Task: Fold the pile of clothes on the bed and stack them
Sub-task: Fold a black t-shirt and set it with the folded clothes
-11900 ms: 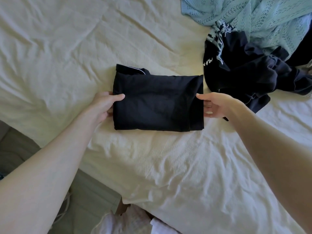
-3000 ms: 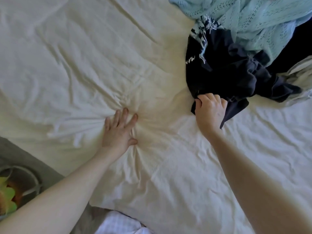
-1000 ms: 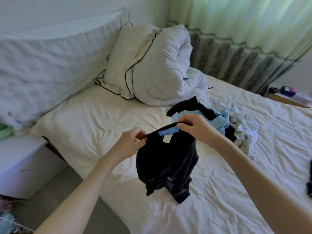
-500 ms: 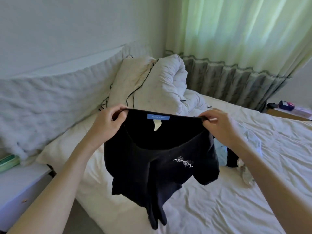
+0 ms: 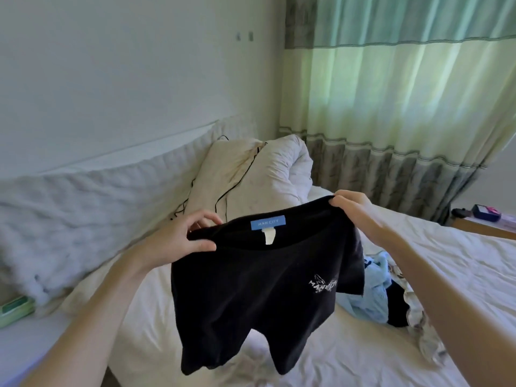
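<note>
The left hand (image 5: 181,241) and right hand (image 5: 354,212) each pinch the neckline of the black T-shirt (image 5: 259,291), held aloft over the bed (image 5: 435,261); shaking out seems in hand; next, I judge, laying it flat for folding.

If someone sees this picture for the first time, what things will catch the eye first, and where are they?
First is the black shirt, held up in the middle above the bed by the left hand and the right hand, each gripping its neck edge. Its blue label stands out at the collar. Behind, at the right, the green curtain glows with daylight.
</note>
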### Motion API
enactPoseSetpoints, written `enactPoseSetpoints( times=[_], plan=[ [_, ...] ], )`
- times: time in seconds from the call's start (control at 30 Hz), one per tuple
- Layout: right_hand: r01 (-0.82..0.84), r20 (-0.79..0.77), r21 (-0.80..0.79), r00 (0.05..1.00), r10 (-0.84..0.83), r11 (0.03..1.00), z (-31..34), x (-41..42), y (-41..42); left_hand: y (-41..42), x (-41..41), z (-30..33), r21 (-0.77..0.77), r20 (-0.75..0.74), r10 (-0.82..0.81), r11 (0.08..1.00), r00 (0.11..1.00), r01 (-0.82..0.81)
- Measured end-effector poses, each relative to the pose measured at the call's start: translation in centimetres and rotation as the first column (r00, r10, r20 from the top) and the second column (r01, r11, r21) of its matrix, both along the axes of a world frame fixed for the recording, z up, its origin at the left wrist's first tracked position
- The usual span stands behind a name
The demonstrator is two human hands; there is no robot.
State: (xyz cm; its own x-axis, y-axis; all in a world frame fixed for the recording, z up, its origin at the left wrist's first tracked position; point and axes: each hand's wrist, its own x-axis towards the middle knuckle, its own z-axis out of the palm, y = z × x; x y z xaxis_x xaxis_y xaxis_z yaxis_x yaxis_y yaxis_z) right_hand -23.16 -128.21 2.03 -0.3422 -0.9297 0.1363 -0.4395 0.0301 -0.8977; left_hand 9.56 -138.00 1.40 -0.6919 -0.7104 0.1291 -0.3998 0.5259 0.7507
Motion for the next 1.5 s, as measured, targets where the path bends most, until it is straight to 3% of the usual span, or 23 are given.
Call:
enactPoseSetpoints(
  times=[0.07,0.13,0.2,0.27,0.33,0.4,0.47,0.53,0.6,0.67,0.73,0.8,0.9,0.97,1.1,1.2,1.4,1.5],
  plan=[
    [-0.035,0.023,0.015,0.999,0.034,0.999,0.1,-0.3,0.1,0.4,0.0,-1.4,0.052,0.023,-0.008,0.999,1.0,0.007],
    [-0.112,0.321,-0.005,0.941,0.107,0.994,0.0,-0.8,0.3,0.9,0.0,-2.9,0.101,0.089,-0.053,0.994,0.995,0.044],
    [-0.209,0.551,-0.046,0.811,0.199,0.977,-0.1,-1.3,0.7,1.0,-0.4,-4.0,-0.004,0.09,-0.04,0.999,0.995,0.041],
    [-0.264,0.628,-0.067,0.738,0.246,0.962,0.0,-1.5,0.9,0.5,-1.1,-4.3,-0.126,-0.041,0.073,0.989,0.996,-0.078],
    [-0.271,0.661,-0.101,0.701,0.268,0.957,0.2,-1.8,1.0,0.0,-1.7,-3.9,-0.109,-0.179,0.172,0.975,0.969,-0.194],
    [-0.286,0.644,-0.106,0.71,0.285,0.952,-0.1,-2.4,1.1,-0.7,-2.3,-3.3,-0.097,-0.241,0.223,0.963,0.945,-0.252],
    [-0.315,0.559,-0.055,0.776,0.291,0.947,-0.9,-2.7,1.2,-1.5,-2.7,-3.1,-0.101,-0.258,0.294,0.939,0.92,-0.329],
    [-0.275,0.32,0.041,0.914,0.248,0.961,-2.1,-2.8,1.2,-1.8,-3.1,-3.1,-0.117,-0.272,0.403,0.887,0.874,-0.446],
    [-0.107,-0.019,0.06,0.994,0.108,0.992,-3.1,-2.8,0.9,-1.4,-3.6,-3.1,-0.15,-0.309,0.451,0.846,0.837,-0.511],
    [0.103,-0.259,-0.119,0.957,-0.131,0.988,-3.4,-2.6,0.7,-0.6,-4.1,-2.5,-0.23,-0.353,0.414,0.831,0.839,-0.507],
    [0.197,-0.378,-0.322,0.87,-0.316,0.926,-3.3,-2.3,1.0,-0.1,-4.3,-1.8,-0.325,-0.361,0.343,0.825,0.867,-0.462],
    [0.259,-0.394,-0.349,0.832,-0.392,0.901,-3.7,-2.6,1.5,-0.1,-4.1,-1.3,-0.338,-0.281,0.325,0.847,0.903,-0.411],
    [0.327,-0.34,-0.218,0.858,-0.385,0.92,-4.9,-2.6,2.0,0.3,-3.1,-2.2,-0.234,-0.073,0.305,0.92,0.95,-0.314],
    [0.328,-0.289,-0.114,0.892,-0.347,0.938,-5.6,-2.3,2.3,1.1,-2.5,-3.7,-0.151,-0.032,0.345,0.926,0.938,-0.346],
    [0.206,-0.198,0.074,0.962,-0.188,0.976,-6.0,-1.9,3.5,3.3,-1.2,-5.8,-0.107,-0.176,0.536,0.823,0.826,-0.557],
    [0.125,-0.173,0.144,0.98,-0.099,0.982,-5.9,-1.6,5.6,5.6,-0.8,-6.6,-0.116,-0.215,0.585,0.78,0.782,-0.615],
    [0.216,0.029,0.007,0.976,-0.216,0.976,-6.8,1.2,10.9,11.1,-0.3,-7.8,-0.135,-0.294,0.602,0.742,0.742,-0.656],
    [0.277,0.048,-0.117,0.961,-0.273,0.954,-6.0,3.0,14.2,13.5,0.8,-7.2,-0.146,-0.376,0.597,0.717,0.708,-0.682]
  ],
)
